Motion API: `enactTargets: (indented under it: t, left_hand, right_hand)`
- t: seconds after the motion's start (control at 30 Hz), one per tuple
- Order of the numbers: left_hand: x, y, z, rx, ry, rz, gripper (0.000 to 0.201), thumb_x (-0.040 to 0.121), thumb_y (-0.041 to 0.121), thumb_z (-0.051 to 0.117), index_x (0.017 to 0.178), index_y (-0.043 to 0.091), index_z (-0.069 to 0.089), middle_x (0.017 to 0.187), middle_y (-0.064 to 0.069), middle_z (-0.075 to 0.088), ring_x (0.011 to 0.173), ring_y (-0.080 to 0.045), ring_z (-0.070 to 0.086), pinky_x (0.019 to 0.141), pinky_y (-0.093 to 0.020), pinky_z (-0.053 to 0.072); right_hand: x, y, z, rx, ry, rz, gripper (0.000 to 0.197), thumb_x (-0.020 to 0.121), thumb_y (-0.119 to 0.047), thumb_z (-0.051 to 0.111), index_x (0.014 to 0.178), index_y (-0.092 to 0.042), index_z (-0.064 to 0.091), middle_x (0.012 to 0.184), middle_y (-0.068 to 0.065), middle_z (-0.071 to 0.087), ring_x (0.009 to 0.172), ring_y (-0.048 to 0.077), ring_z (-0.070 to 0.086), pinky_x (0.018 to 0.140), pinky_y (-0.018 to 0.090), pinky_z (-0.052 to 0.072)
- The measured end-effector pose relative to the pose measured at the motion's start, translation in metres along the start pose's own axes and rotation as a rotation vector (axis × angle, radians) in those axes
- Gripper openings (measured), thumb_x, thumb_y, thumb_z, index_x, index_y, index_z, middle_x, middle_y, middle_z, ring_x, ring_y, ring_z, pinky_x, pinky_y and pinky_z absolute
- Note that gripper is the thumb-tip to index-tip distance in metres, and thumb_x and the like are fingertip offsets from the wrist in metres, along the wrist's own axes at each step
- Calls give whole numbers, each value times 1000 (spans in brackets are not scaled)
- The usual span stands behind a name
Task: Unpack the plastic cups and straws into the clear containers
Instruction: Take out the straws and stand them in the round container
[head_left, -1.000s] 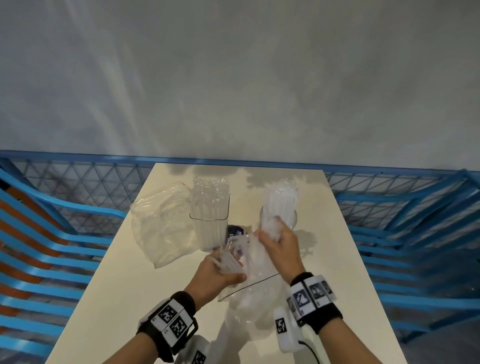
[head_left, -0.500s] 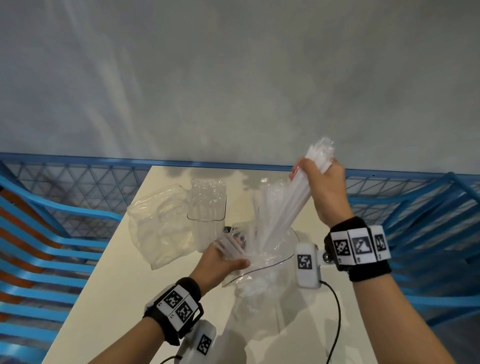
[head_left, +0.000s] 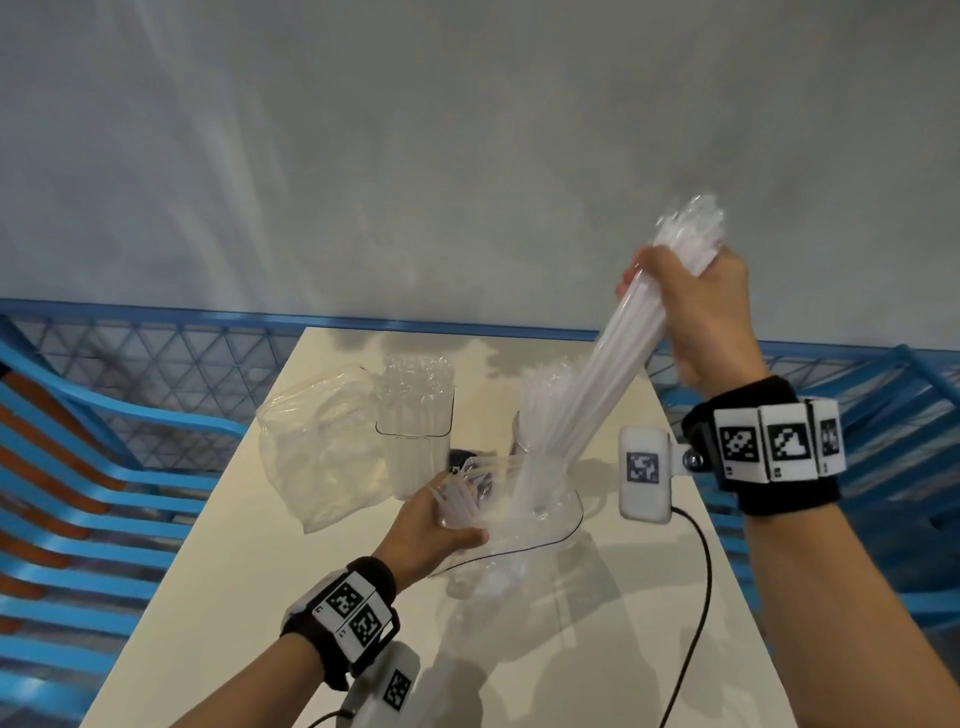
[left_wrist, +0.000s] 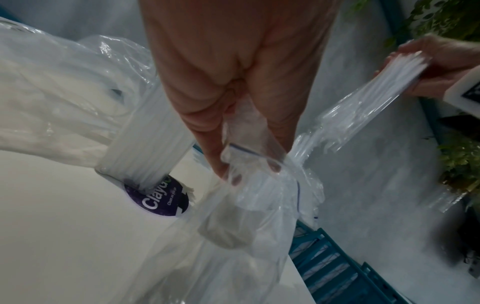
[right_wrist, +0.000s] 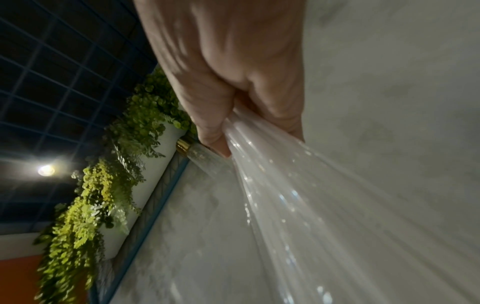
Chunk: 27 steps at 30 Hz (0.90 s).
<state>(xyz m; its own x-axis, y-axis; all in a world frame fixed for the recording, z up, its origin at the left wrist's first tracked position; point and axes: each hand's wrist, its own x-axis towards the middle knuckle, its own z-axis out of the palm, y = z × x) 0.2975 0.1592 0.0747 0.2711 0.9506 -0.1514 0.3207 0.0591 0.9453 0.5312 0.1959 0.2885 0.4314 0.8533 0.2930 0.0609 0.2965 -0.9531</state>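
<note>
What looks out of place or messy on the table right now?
Nothing is spilled or broken. The right hand is lifting a bundle of straws out of the zip bag, whose mouth the left hand pinches. A crumpled empty bag lies beside the filled square container.

Blue mesh fence (head_left: 156, 364) behind table (head_left: 260, 597); green hanging plants (right_wrist: 98, 195); ceiling lamp (right_wrist: 46, 170).

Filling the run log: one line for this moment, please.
right hand: grips straws, lifted partly out of bag | left hand: holds bag mouth | containers: not yet filled
</note>
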Motion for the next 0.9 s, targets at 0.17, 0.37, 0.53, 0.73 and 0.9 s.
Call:
enactTargets:
  t: [0.17,0.37,0.53,0.73,0.9]
  left_hand:
    - [-4,-10,-3,-14,10,-23,36,69,10,82,93,22,57,87,7,66,85,-14,64,70,-17,47]
    - [-9,-14,-9,-5,30,-29,39,69,13,83,100,15,59,98,-1,69,95,-17,67,73,-19,53]
    - [-12,-18,-11,1,39,-21,38,70,12,83,100,13,59,97,0,69,93,-14,67,69,-9,49]
    - [-12,-20,-10,26,32,-19,43,66,21,82,102,16,59,95,3,68,94,-16,66,80,-22,51]
    - [-11,-19,-8,11,21,-32,44,70,13,83,106,15,59,98,2,69,91,-11,67,73,-11,49]
  right_hand:
    - [41,-4,-8,21,207,-84,19,68,-5,63,85,-5,55,65,7,63,58,24,63,57,32,54]
    - [42,63,8,-202,381,-13,34,78,-11,63,111,-6,55,91,3,62,80,20,61,74,32,54]
    - [21,98,15,-235,399,-116,43,81,-15,62,121,-4,49,92,3,64,78,21,62,73,30,53]
    - [17,94,19,-259,338,-215,40,81,-13,65,118,-6,50,76,-12,58,71,17,62,65,27,52]
    - [8,118,20,-296,303,-203,32,85,-10,62,113,-1,50,79,-1,60,64,15,58,61,32,52]
